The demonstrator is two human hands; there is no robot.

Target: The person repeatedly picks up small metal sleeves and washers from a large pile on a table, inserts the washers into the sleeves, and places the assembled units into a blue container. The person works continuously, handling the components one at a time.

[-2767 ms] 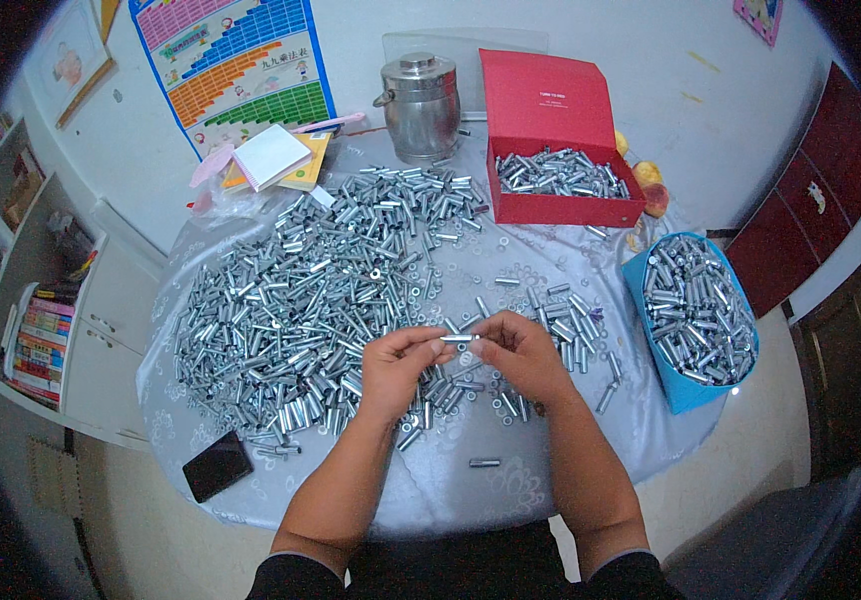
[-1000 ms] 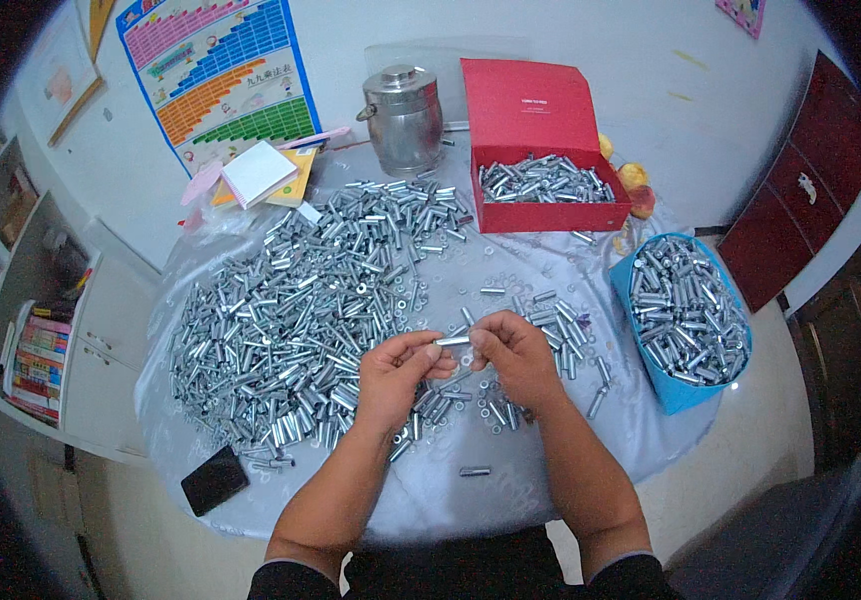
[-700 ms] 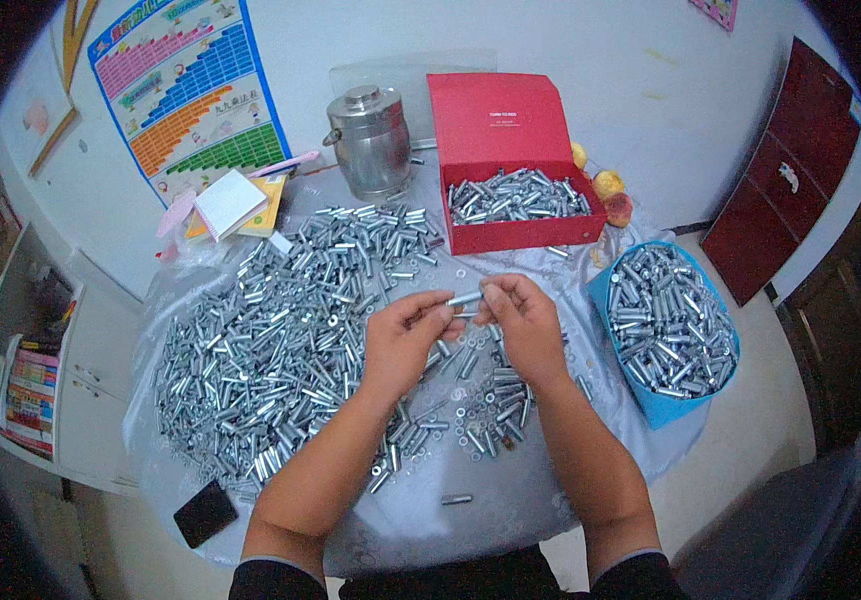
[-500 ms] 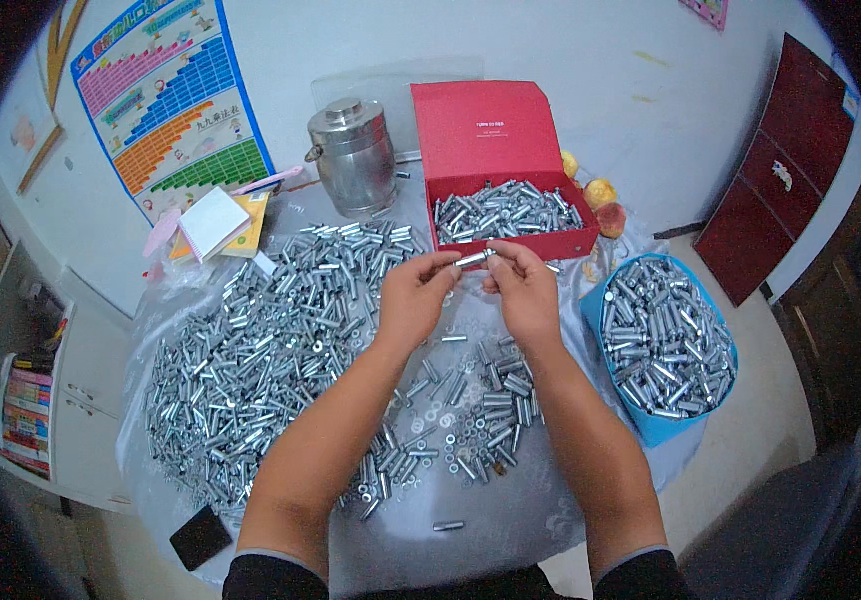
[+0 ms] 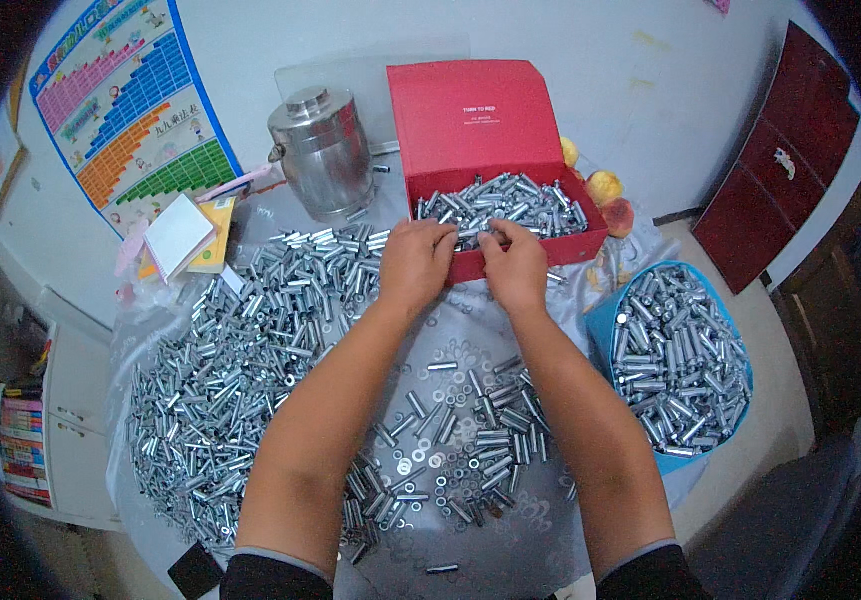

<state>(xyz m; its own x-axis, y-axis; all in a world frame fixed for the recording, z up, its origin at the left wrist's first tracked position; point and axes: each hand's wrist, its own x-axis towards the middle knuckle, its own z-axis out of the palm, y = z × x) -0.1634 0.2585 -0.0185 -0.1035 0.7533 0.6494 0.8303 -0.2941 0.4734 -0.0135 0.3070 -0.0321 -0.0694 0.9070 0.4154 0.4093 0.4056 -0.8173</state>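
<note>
My left hand (image 5: pixel 416 265) and my right hand (image 5: pixel 517 268) are at the front rim of the open red box (image 5: pixel 591 245). Between their closed fingertips is a short silver anchor bolt (image 5: pixel 469 238), partly hidden and hard to separate from the pieces behind it. The box holds a heap of similar silver bolts (image 5: pixel 511 205), and its lid stands up at the back. Below my forearms lie loose metal sleeves (image 5: pixel 491 440) and small washers (image 5: pixel 436 461). A large pile of metal rods and sleeves (image 5: pixel 241 370) spreads to the left.
A blue bin (image 5: pixel 606 345) full of silver bolts stands on the right. Behind the pile are a steel pot (image 5: pixel 326 160) and stacked notebooks (image 5: pixel 181 240). Yellow-red round objects (image 5: pixel 611 200) sit beside the box. A dark flat object (image 5: pixel 196 572) lies at the near left edge.
Both hands have moved forward with the bolt, from in front of the red box to over its front rim. The view has shifted slightly.
</note>
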